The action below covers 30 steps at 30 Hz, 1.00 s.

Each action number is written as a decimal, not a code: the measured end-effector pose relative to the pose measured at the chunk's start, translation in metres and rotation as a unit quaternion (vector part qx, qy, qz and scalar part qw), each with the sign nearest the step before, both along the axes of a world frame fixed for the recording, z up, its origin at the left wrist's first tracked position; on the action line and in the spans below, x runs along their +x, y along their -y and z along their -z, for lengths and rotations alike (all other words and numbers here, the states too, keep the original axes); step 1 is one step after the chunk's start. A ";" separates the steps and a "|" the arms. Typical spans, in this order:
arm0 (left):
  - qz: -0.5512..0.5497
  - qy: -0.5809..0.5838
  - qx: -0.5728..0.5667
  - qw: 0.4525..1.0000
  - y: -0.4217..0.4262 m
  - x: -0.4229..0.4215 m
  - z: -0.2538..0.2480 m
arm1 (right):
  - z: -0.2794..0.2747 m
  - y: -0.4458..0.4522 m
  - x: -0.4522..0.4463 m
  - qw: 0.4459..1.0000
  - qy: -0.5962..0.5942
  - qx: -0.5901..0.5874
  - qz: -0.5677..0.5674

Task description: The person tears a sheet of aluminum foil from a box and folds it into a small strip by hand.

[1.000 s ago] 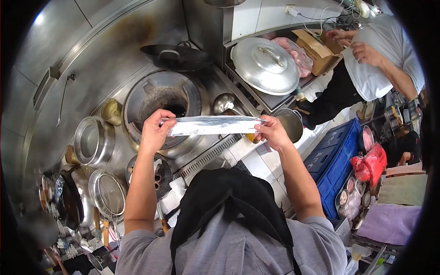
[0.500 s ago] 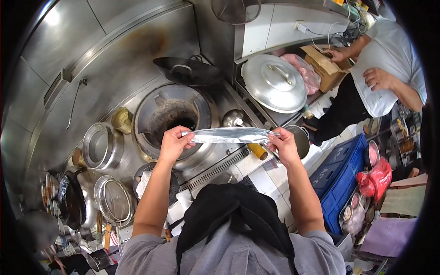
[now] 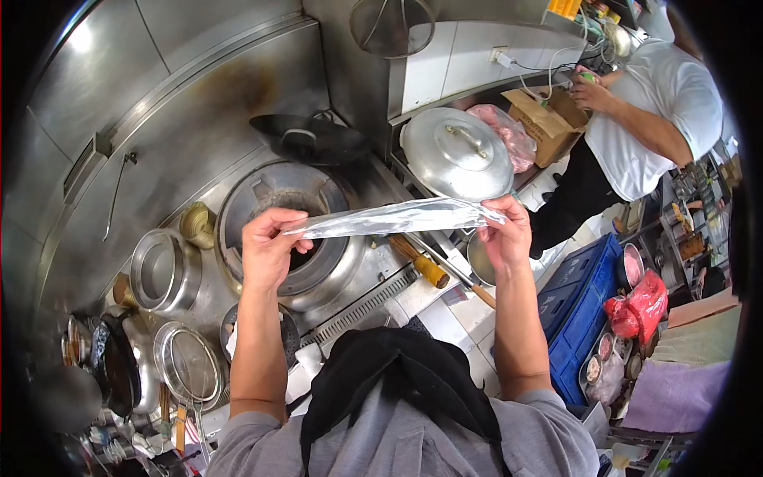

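A long, shiny silver strip that looks like folded foil (image 3: 389, 219) stretches between my two hands, tilted slightly up toward the right. My left hand (image 3: 274, 242) pinches its left end, thumb and fingers pressed together, above the round stove burner (image 3: 326, 274). Its right end is gripped by my right hand (image 3: 507, 226), just below the large domed pot lid (image 3: 457, 151). Beneath the strip, a yellow-wrapped handle (image 3: 430, 271) lies near the slotted drain.
A black wok (image 3: 310, 141) rests behind the burner. Metal pots (image 3: 163, 270) and a strainer (image 3: 188, 364) stand at left. Blue crates (image 3: 576, 318) and a red bag (image 3: 638, 304) are at right. A co-worker in white (image 3: 664, 103) stands beside a cardboard box (image 3: 544, 123).
The view has shifted. My right hand has risen, tilting the strip, which looks wider there. The co-worker's hands have come together around a small object.
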<state>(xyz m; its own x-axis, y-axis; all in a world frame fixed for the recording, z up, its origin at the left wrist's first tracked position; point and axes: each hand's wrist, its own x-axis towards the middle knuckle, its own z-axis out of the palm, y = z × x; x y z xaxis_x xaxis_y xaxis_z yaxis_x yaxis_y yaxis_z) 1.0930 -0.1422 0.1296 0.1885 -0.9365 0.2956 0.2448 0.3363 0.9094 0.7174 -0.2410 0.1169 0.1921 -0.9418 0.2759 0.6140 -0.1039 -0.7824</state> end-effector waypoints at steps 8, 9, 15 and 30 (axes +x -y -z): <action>-0.020 0.050 -0.137 0.989 -0.005 0.003 -0.010 | -0.010 0.000 0.000 0.993 0.071 -0.081 -0.046; -0.011 0.036 -0.158 0.987 -0.007 0.002 -0.014 | -0.011 0.000 -0.001 0.989 0.087 -0.099 -0.062; 0.022 0.063 -0.293 0.954 -0.006 0.005 -0.028 | -0.021 -0.013 -0.004 0.970 0.126 -0.183 -0.096; 0.106 0.051 -0.174 0.978 -0.026 0.016 -0.007 | 0.002 -0.019 -0.015 0.956 0.158 -0.076 -0.236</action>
